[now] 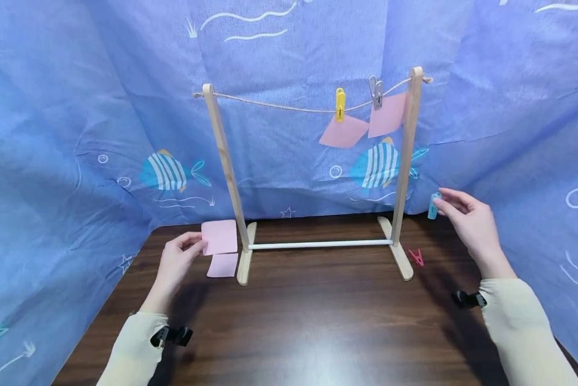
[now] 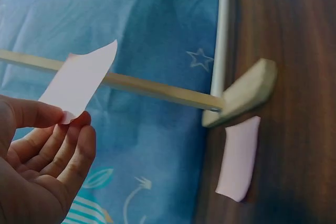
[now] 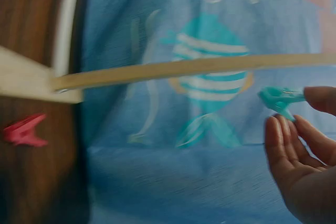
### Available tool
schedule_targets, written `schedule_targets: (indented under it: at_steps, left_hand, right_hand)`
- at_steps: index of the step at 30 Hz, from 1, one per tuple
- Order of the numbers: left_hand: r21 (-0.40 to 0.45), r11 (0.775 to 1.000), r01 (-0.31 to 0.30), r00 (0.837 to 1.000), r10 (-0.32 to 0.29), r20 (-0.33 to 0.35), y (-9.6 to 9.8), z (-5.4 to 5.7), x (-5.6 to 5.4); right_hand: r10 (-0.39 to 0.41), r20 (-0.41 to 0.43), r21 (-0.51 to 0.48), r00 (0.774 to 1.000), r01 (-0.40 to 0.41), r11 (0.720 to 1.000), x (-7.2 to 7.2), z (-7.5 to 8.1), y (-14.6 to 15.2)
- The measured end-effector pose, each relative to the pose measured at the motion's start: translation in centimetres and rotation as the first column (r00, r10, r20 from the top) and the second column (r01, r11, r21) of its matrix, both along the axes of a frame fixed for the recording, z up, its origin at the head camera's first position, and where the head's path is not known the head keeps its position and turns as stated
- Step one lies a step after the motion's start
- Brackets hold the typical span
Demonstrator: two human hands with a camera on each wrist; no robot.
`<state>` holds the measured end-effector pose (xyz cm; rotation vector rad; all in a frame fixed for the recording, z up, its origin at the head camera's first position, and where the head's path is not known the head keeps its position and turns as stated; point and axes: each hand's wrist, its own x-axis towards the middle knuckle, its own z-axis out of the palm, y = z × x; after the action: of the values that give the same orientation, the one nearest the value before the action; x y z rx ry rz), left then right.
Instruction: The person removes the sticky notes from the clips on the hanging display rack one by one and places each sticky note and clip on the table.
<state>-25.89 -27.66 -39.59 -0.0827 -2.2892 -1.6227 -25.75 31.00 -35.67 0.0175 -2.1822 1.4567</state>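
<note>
Thumb and fingers of my left hand pinch a pink paper square by its edge, up off the table in the left wrist view. A second pink paper lies on the table beside the stand's left foot. On the other side, my right hand pinches a teal clothespin by its handle ends, right of the stand. A red clothespin lies on the table near the right foot. Two pink papers hang from the string, one under a yellow clothespin, the other under a grey clothespin.
A wooden stand with two posts and a white bottom bar stands on the dark wooden table. A string sags between the post tops. Blue fish-patterned cloth hangs behind and at both sides.
</note>
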Motion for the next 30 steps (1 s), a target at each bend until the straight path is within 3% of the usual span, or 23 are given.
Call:
schedule_targets:
  at_steps: [8,14,21,30]
  left_hand:
    - [-0.144,0.990,-0.003,0.992,0.020,0.122,-1.6,-2.3,0.9]
    - [-0.139,0.990,0.002,0.979,0.027,0.204,-2.6,-3.6,1.2]
    - [-0.104,0.993,0.054,0.953,-0.020,0.302,-3.0,-5.3,1.4]
    - [-0.107,0.990,0.089,0.920,-0.041,0.390,-3.5,-6.3,1.4]
  right_hand:
    - [-0.040,0.089,0.144,0.995,0.027,0.989,-0.1,-4.9,1.9]
    - [-0.053,0.193,0.254,0.980,0.002,0.967,-0.2,-7.4,3.0]
    - [0.006,0.304,0.325,0.953,-0.110,0.939,-0.5,-9.1,4.3]
    - [0.019,0.398,0.322,0.917,-0.159,0.933,-1.3,-10.3,5.5]
